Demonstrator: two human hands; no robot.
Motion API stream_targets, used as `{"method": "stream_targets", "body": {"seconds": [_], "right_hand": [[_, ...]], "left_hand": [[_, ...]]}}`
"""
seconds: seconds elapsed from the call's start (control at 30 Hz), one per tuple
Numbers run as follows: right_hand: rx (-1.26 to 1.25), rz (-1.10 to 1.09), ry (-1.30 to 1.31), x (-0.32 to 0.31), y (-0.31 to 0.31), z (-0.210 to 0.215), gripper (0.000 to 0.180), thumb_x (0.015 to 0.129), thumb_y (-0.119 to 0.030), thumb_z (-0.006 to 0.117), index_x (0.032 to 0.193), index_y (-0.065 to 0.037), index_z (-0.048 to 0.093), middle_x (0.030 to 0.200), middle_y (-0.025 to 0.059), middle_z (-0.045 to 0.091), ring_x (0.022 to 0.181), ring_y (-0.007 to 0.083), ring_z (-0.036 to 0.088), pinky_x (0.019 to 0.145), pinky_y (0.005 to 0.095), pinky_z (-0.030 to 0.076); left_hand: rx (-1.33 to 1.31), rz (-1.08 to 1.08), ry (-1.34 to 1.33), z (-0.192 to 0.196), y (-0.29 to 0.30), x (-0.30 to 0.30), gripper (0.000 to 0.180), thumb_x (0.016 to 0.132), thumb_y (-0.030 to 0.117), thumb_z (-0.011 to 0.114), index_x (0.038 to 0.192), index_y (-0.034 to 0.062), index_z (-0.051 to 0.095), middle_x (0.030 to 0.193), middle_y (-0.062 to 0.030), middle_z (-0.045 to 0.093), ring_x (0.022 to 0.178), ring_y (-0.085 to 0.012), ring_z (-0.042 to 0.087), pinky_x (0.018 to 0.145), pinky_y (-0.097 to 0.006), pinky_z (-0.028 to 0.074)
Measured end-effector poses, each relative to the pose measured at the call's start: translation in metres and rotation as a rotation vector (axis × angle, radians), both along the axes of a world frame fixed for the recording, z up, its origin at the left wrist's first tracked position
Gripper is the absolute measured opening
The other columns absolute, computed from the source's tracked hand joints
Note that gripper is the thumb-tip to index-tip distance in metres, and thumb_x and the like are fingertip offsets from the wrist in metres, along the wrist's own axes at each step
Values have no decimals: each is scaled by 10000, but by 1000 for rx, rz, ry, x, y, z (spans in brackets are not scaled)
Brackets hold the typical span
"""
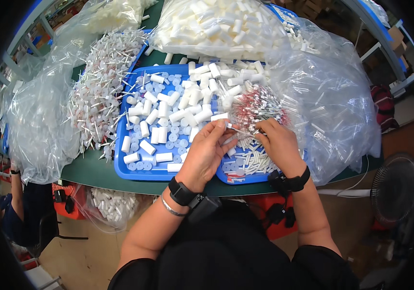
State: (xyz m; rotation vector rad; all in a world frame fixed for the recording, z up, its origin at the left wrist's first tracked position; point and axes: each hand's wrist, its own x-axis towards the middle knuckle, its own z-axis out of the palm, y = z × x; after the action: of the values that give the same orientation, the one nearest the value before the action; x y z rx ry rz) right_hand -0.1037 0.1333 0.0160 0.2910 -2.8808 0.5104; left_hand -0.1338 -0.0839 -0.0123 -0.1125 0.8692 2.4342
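My left hand is closed over the right side of a blue tray, its thumb and fingers pinching a small white part. Close beside it, my right hand is closed in a pinch, fingertips down at the pile of thin red-and-white wired pieces; what is between them is too small to name. Under the hands lies a heap of short white tubes in a second blue tray. Thick white foam-like cylinders and translucent discs fill the first tray.
Left of the trays is a mound of white sticks with translucent caps. A clear bag of white cylinders stands behind; crumpled plastic bags lie right. A round fan stands off the green table. Another person's arm shows far left.
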Motion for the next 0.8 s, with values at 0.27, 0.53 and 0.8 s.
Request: {"method": "stream_targets", "body": {"seconds": [0.27,0.53,0.8], "right_hand": [[-402,194,-67,44,-12,76,247,820,-179,793,1030,-60,741,924,114,701,671,292,669,599,375,520],[-928,1096,121,90,-25,174,409,921,-128,708,1302,-156,564,959,90,706,763,198,714,732,297,609],[-778,522,112,94,-41,150,282,889,-18,670,1168,-52,644,1001,137,713,837,257,728,754,353,597]], "left_hand": [[-49,32,28,17,-39,15,316,1068,262,554,1260,12,576,1165,-149,675,1084,-235,683,969,-377,557],[-124,28,-57,7,-67,47,398,1064,274,565,1355,1,562,1155,-146,688,958,-149,683,860,-272,569],[-76,105,-69,6,-69,49,356,1045,214,604,1316,-15,581,1153,-163,697,962,-157,699,887,-276,577]]}}
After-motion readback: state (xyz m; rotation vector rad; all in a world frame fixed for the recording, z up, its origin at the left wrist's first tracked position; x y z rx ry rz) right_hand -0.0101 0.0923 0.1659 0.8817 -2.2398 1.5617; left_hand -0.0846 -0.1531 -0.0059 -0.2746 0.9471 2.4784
